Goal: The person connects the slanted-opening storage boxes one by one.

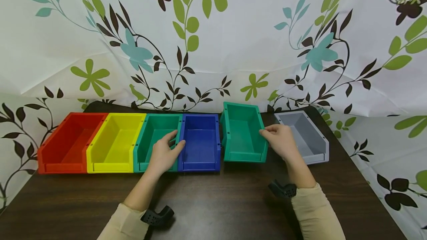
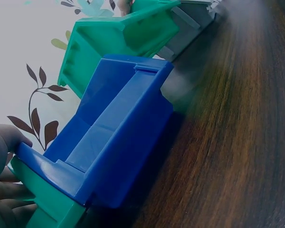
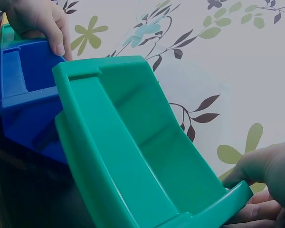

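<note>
In the head view, a green bin (image 1: pixel 242 130) right of the blue bin hangs tilted, lifted off the table. My right hand (image 1: pixel 281 139) pinches its right side wall between thumb and fingers, which also shows in the right wrist view, where the green bin (image 3: pixel 128 142) fills the middle. My left hand (image 1: pixel 165 153) grips the adjoining walls of the blue bin (image 1: pixel 200 143) and the other green bin (image 1: pixel 141 162). In the left wrist view the thumb lies on the blue bin (image 2: pixel 118 128) and the fingers are behind the green wall (image 2: pixel 52 199).
A red bin (image 1: pixel 63 167) and a yellow bin (image 1: pixel 110 167) continue the row to the left. A grey bin (image 1: pixel 308 140) stands slightly angled at the right, beside my right hand. Behind the dark wooden table (image 1: pixel 220 206) hangs a leaf-patterned sheet (image 1: pixel 247 29).
</note>
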`<control>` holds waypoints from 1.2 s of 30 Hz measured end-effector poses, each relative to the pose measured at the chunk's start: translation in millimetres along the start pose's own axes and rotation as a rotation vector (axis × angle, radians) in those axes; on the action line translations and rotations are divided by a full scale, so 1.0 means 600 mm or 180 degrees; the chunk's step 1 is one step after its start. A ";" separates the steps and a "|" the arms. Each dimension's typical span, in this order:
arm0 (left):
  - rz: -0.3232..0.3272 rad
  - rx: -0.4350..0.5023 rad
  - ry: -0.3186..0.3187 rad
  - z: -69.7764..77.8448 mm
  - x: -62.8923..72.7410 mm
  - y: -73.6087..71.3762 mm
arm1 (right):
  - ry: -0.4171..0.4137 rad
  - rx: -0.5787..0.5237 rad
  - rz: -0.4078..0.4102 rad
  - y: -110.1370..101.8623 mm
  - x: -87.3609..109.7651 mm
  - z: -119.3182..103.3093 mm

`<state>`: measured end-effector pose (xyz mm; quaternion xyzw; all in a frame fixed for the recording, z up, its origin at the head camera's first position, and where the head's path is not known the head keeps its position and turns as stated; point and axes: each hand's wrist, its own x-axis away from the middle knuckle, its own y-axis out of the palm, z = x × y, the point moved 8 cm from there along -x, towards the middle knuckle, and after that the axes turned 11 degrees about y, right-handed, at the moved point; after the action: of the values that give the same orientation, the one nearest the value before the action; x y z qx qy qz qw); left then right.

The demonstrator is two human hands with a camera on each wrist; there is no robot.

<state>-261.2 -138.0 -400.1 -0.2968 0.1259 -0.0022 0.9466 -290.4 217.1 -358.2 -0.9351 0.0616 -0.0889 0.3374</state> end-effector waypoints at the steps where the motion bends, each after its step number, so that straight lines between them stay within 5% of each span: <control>1: 0.0000 0.0000 0.0000 0.000 0.000 0.000 | -0.0006 -0.0006 0.0009 -0.001 0.001 -0.001; 23: 0.0040 -0.0075 0.0089 0.007 -0.002 -0.001 | -0.0141 0.0134 0.0091 -0.001 0.015 -0.017; 30: 0.0027 -0.0051 0.0087 0.007 -0.003 -0.001 | -0.0652 0.0662 0.0467 0.002 0.038 -0.048; 36: 0.0025 -0.0043 0.0058 0.004 -0.001 -0.001 | -0.0678 0.0960 0.0329 0.017 0.035 -0.047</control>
<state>-261.4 -137.1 -397.8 -0.3027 0.1357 -0.0003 0.9434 -276.4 188.1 -341.0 -0.8737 0.0594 0.0198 0.4824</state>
